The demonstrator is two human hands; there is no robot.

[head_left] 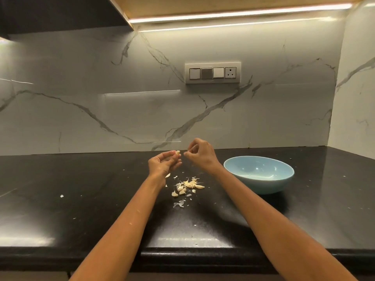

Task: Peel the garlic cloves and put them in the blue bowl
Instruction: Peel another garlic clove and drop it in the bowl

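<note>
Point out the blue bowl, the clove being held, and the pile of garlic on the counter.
blue bowl [261, 182]: head view, on its outer front wall.
held garlic clove [178, 152]: head view, on its tip above the left fingers.
garlic pile [187, 185]: head view, on the middle cloves.

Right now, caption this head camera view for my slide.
Left hand holds a garlic clove, right hand pinches peel, above the clove pile beside the blue bowl.

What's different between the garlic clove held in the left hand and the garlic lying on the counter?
The held clove is one piece, pinched in the fingertips of the left hand above the countertop; the garlic pile is several cloves mixed with loose skins, lying on the surface. The right hand works beside the held clove; nothing touches the pile. Both are pale and outside the blue bowl.
</note>
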